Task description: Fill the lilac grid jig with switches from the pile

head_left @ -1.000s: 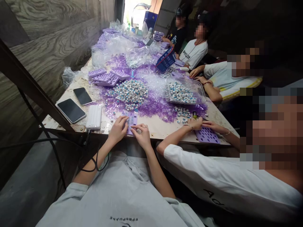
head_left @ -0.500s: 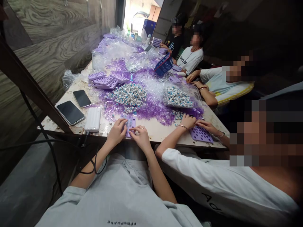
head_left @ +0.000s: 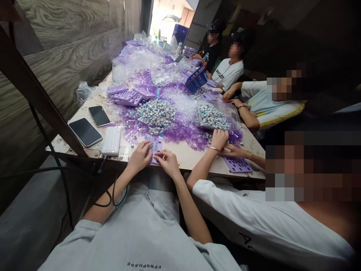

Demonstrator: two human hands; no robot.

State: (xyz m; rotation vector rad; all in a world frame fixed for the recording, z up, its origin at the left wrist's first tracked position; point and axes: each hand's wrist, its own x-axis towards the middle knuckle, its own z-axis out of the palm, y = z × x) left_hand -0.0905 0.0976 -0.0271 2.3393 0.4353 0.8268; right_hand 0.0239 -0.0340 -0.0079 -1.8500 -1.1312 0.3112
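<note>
A small purple tray [head_left: 160,145] lies at the table's near edge, with several clear pieces standing or lying in it. My left hand [head_left: 139,156] curls over its left side, fingers bent and thumb on the tray. From the right, my right hand [head_left: 169,162] reaches over the tray, thumb and forefinger pinched at a tiny bluish bit that is too small to name. Just beyond sits a heap of small white-and-blue parts [head_left: 158,114], with clear purple plastic pieces [head_left: 180,131] scattered around it.
Two phones [head_left: 85,132] and a white power bank [head_left: 111,141] with a cable lie left. Purple trays [head_left: 125,96] are stacked behind. At right, a co-worker's hands [head_left: 220,140] are over another purple tray [head_left: 238,165]. A blue basket [head_left: 196,79] leans farther back; several people sit along the right.
My hands stay over the tray with only slight finger movement. The co-worker's hands at right have moved left and up, uncovering more of their tray. The whole view has shifted slightly.
</note>
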